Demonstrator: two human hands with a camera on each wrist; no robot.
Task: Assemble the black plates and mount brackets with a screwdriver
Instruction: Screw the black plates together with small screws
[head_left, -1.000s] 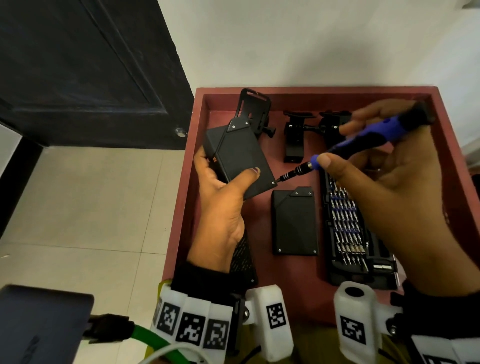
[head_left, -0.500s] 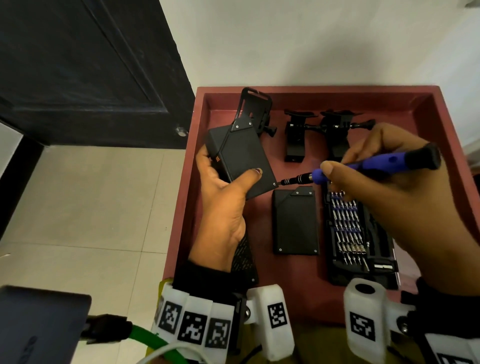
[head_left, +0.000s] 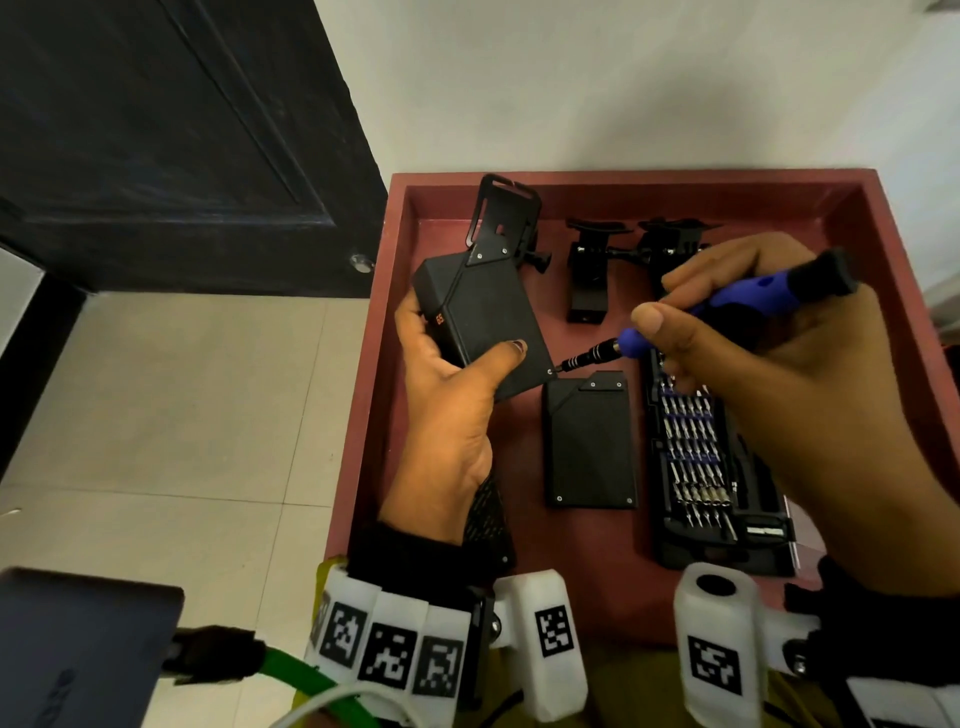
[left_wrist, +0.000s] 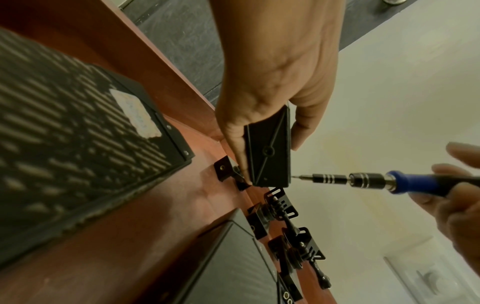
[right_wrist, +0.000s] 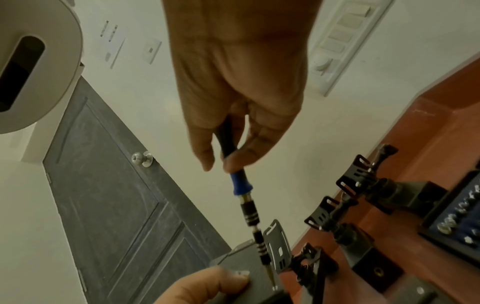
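My left hand (head_left: 457, 395) grips a black box-shaped plate assembly (head_left: 485, 317) tilted above the red tray (head_left: 649, 182), thumb across its face. A slotted bracket (head_left: 501, 218) is screwed to its far end. My right hand (head_left: 753, 353) pinches a blue and black screwdriver (head_left: 748, 301); its bit tip (head_left: 558, 368) sits on a screw at the assembly's near right corner. The left wrist view shows the assembly (left_wrist: 269, 150) end-on with the screwdriver (left_wrist: 369, 181) meeting its edge. A second black plate assembly (head_left: 589, 441) lies flat in the tray.
Two black mount brackets (head_left: 589, 275) (head_left: 675, 244) lie at the tray's back. An open case of screwdriver bits (head_left: 711, 467) lies along the right side, under my right hand. A perforated black panel (head_left: 488, 525) lies under my left wrist. Tiled floor and a dark door are left.
My right hand lowered the screwdriver from a raised tilt to nearly level, and its tip came onto the corner screw. The left hand kept the assembly still.
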